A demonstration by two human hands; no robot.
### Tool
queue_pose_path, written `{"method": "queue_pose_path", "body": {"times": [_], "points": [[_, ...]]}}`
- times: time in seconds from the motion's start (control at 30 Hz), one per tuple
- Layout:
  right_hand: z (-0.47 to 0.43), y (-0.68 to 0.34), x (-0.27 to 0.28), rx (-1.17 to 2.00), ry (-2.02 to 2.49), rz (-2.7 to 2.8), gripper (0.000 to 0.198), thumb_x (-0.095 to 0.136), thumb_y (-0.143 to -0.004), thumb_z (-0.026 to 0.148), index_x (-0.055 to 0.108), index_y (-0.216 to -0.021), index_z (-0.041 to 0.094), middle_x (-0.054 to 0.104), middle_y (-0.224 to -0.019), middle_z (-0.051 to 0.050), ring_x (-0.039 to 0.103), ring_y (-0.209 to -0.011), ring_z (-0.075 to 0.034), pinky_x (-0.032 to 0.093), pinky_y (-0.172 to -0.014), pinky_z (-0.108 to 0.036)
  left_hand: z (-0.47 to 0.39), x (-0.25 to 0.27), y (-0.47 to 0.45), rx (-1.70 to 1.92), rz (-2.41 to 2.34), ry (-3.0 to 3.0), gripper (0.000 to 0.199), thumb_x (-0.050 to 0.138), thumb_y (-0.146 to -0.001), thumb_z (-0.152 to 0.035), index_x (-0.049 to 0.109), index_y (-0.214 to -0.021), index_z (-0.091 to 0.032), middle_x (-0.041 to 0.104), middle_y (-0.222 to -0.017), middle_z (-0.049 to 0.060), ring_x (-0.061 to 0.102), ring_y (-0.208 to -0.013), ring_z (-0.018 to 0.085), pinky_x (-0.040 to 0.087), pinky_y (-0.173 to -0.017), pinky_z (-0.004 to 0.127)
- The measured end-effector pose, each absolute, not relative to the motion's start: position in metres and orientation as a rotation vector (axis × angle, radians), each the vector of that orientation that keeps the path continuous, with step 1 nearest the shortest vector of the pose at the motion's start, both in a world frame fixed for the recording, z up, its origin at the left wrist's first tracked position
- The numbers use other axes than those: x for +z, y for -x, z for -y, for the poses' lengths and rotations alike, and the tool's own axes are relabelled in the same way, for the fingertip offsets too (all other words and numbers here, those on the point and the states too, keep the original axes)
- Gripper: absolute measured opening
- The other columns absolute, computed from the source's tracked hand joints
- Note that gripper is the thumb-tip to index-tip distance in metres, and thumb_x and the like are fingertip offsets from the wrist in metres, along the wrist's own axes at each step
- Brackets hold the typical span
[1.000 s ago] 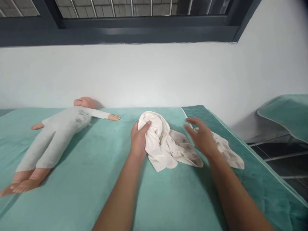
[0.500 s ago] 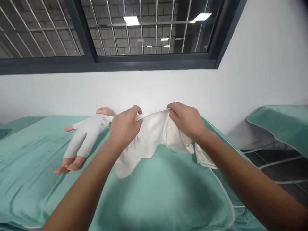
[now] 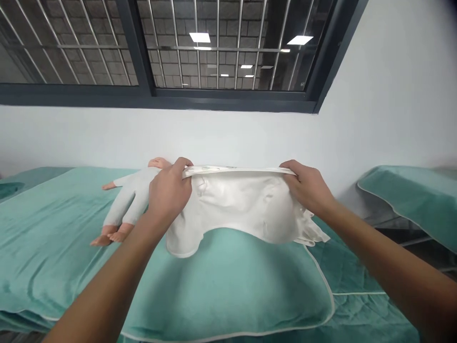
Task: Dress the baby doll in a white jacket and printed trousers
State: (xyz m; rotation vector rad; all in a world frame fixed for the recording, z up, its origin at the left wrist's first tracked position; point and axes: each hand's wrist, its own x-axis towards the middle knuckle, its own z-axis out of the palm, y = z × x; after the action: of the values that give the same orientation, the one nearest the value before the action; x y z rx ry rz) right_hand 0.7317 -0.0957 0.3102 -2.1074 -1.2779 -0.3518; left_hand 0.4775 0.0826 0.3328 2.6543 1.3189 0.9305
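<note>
A small white cloth garment (image 3: 235,200) hangs stretched between my two hands above a green pillow (image 3: 228,286). My left hand (image 3: 170,188) pinches its upper edge at the left end. At the right end, my right hand (image 3: 307,186) is closed on the same edge, which runs nearly level between them. Below the edge the fabric drapes with a curved lower border, and bunched folds show by my right wrist. Its exact kind is unclear. Behind my left hand lies a baby doll (image 3: 134,195) in pale clothes, its head toward the wall and its feet bare.
The green bed cover (image 3: 53,243) spreads to the left under the doll. A dark-framed window (image 3: 228,99) with metal bars is set in the white wall (image 3: 232,136). Another green-covered surface (image 3: 417,200) stands at the right, across a dark gap.
My hands have moved farther apart, pulling the garment's upper edge wider and straighter. More of its fabric now hangs spread out. The view has shifted slightly.
</note>
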Motion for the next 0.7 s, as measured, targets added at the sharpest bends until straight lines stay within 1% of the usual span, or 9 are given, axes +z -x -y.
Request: {"method": "queue_pose_path", "body": {"times": [0.1, 0.2, 0.3, 0.4, 0.5, 0.57, 0.63, 0.67, 0.7], "points": [[0.104, -0.741, 0.307, -0.212, 2.172, 1.346, 0.031, 0.041, -0.085, 0.023, 0.066, -0.103, 0.025, 0.071, -0.086, -0.001, 0.063, -0.075, -0.019, 0.045, -0.064, -0.027, -0.095, 0.332, -0.468, 0.587, -1.361, -2.69, 0.035, 0.037, -0.087, -0.033, 0.061, -0.112, -0.027, 0.071, -0.097, 0.006, 0.065, -0.087, 0.029, 0.047, -0.072, 0.036], [0.101, -0.75, 0.299, -0.052, 2.251, 1.476, 0.031, 0.042, -0.085, 0.025, 0.07, -0.098, 0.026, 0.072, -0.094, 0.0, 0.064, -0.081, -0.019, 0.046, -0.068, -0.026, -0.118, 0.324, -0.462, 0.13, -1.244, -2.717, 0.039, 0.043, -0.084, -0.049, 0.066, -0.106, -0.025, 0.071, -0.101, 0.007, 0.065, -0.096, 0.029, 0.048, -0.082, 0.036], [0.081, -0.757, 0.279, 0.037, 2.361, 1.592, 0.031, 0.043, -0.084, 0.025, 0.071, -0.099, 0.026, 0.073, -0.099, -0.001, 0.065, -0.087, -0.02, 0.046, -0.07, -0.027, -0.143, 0.303, -0.465, -0.04, -1.215, -2.728, 0.045, 0.045, -0.082, -0.057, 0.067, -0.099, -0.022, 0.071, -0.105, 0.01, 0.065, -0.099, 0.03, 0.048, -0.085, 0.038], [0.049, -0.761, 0.253, 0.014, 2.551, 1.588, 0.033, 0.042, -0.087, 0.026, 0.068, -0.107, 0.026, 0.072, -0.1, -0.005, 0.064, -0.087, -0.021, 0.044, -0.068, -0.028, -0.161, 0.274, -0.48, 0.025, -1.327, -2.751, 0.037, 0.046, -0.084, -0.05, 0.066, -0.094, -0.02, 0.07, -0.103, 0.012, 0.065, -0.096, 0.031, 0.049, -0.08, 0.04], [0.016, -0.759, 0.229, -0.123, 2.673, 1.491, 0.035, 0.037, -0.091, 0.024, 0.066, -0.111, 0.022, 0.07, -0.102, -0.009, 0.064, -0.087, -0.023, 0.045, -0.07, -0.031, -0.168, 0.242, -0.501, 0.255, -1.518, -2.781, 0.034, 0.043, -0.088, -0.036, 0.063, -0.107, -0.016, 0.068, -0.103, 0.017, 0.065, -0.093, 0.033, 0.05, -0.076, 0.042], [-0.003, -0.75, 0.211, -0.318, 2.68, 1.394, 0.036, 0.034, -0.092, 0.018, 0.064, -0.113, 0.017, 0.068, -0.107, -0.014, 0.063, -0.094, -0.027, 0.046, -0.078, -0.037, -0.165, 0.219, -0.515, 0.408, -1.572, -2.818, 0.034, 0.041, -0.089, -0.024, 0.058, -0.116, -0.014, 0.065, -0.11, 0.019, 0.063, -0.1, 0.033, 0.05, -0.078, 0.042], [-0.017, -0.734, 0.188, -0.513, 2.6, 1.349, 0.039, 0.034, -0.09, 0.012, 0.061, -0.119, 0.012, 0.063, -0.119, -0.018, 0.058, -0.108, -0.03, 0.043, -0.089, -0.042, -0.155, 0.196, -0.528, 0.519, -1.54, -2.894, 0.033, 0.039, -0.089, -0.016, 0.058, -0.115, -0.013, 0.061, -0.116, 0.019, 0.058, -0.108, 0.032, 0.048, -0.085, 0.042], [-0.022, -0.725, 0.175, -0.526, 2.528, 1.376, 0.042, 0.034, -0.09, 0.01, 0.058, -0.124, 0.011, 0.059, -0.126, -0.019, 0.055, -0.114, -0.03, 0.041, -0.094, -0.042, -0.149, 0.184, -0.533, 0.533, -1.444, -2.935, 0.031, 0.038, -0.089, -0.014, 0.059, -0.112, -0.014, 0.061, -0.117, 0.018, 0.056, -0.11, 0.031, 0.047, -0.088, 0.042], [-0.027, -0.715, 0.161, -0.439, 2.455, 1.436, 0.043, 0.036, -0.089, 0.009, 0.056, -0.127, 0.011, 0.057, -0.131, -0.019, 0.053, -0.117, -0.028, 0.041, -0.097, -0.039, -0.143, 0.173, -0.539, 0.512, -1.297, -2.957, 0.03, 0.037, -0.09, -0.013, 0.06, -0.11, -0.014, 0.061, -0.116, 0.017, 0.056, -0.109, 0.029, 0.046, -0.09, 0.04]]}}
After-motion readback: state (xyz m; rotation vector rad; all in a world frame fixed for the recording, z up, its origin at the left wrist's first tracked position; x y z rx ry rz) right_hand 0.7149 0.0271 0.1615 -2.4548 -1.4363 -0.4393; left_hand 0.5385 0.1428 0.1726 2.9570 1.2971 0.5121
